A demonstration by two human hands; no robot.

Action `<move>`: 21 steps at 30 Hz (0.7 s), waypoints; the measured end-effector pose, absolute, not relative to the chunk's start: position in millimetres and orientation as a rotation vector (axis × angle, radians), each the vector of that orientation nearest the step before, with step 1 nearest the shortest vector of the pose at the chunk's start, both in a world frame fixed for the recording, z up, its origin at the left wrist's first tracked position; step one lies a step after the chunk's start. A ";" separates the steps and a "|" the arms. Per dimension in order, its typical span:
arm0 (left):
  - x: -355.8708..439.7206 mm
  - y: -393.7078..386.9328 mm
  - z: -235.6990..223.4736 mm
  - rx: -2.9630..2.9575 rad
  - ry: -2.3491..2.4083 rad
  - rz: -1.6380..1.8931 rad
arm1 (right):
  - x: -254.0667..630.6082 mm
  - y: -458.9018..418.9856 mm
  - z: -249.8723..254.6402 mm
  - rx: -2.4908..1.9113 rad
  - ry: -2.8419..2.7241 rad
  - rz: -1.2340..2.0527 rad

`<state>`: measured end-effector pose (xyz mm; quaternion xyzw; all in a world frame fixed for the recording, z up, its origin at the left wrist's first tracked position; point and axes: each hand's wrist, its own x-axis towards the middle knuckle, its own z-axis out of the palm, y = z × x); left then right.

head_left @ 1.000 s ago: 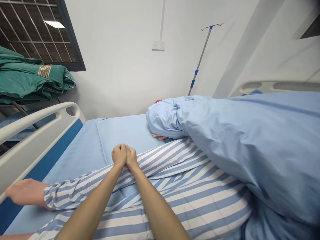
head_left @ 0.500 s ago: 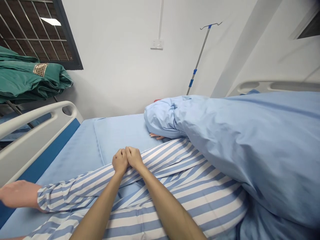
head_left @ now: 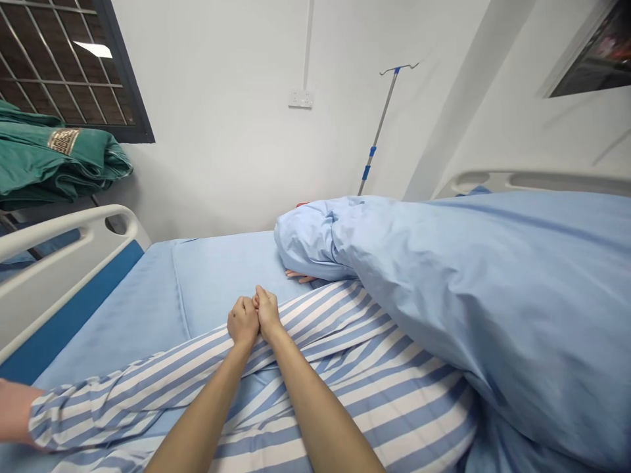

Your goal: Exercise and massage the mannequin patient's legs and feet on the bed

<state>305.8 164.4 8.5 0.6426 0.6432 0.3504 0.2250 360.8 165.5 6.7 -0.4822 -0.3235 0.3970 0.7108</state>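
- Wall: plain white, behind the bed.
- Window: upper left; dark frame, metal bars, dark brown background; a bright white light patch shows in the pane.
- Conduit: white, vertical, ending at a white socket plate.
- Pole stand: slim metal, two-hook top, blue collars; positioned at the wall.
- Bed: light-blue sheet, visible seam.
- Left end panel: white, slotted, with blue band.
- Right panel: white, slotted.
- Green folded fabric: below the window; patterned trim.
- Dark framed panel: upper right; contents unclear.
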 end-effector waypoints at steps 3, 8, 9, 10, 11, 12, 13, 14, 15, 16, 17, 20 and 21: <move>305.2 159.5 8.1 1.853 1.818 0.840 | 365.5 160.9 16.3 -1.356 -0.932 0.712; 306.6 156.3 7.9 1.964 1.817 0.741 | 383.2 142.2 24.2 -1.594 -1.374 0.395; 306.9 156.2 7.3 1.966 1.826 0.731 | 386.4 139.4 22.3 -1.585 -1.391 0.377; 307.2 156.4 6.9 1.969 1.835 0.720 | 388.9 137.5 19.8 -1.571 -1.392 0.370; 307.4 157.1 7.0 1.972 1.842 0.708 | 391.0 136.5 17.1 -1.554 -1.385 0.373; 307.7 158.3 7.7 1.971 1.844 0.700 | 392.7 136.5 14.6 -1.530 -1.372 0.384; 308.4 160.1 9.4 1.966 1.837 0.698 | 394.1 137.1 12.8 -1.499 -1.355 0.403; 309.7 162.4 11.8 1.957 1.819 0.703 | 395.6 138.3 11.7 -1.461 -1.331 0.430; 311.8 165.0 15.0 1.950 1.784 0.725 | 397.1 139.7 11.3 -1.420 -1.296 0.457; 314.6 167.6 18.4 1.949 1.727 0.766 | 398.8 141.1 11.5 -1.377 -1.249 0.485; 318.0 169.9 21.6 1.957 1.646 0.818 | 400.6 142.3 12.0 -1.333 -1.198 0.512; 329.1 172.9 25.1 1.964 1.386 0.939 | 405.0 143.7 13.5 -1.221 -1.074 0.604; 331.8 172.6 23.6 1.954 1.351 0.958 | 405.6 143.7 13.8 -1.201 -1.050 0.627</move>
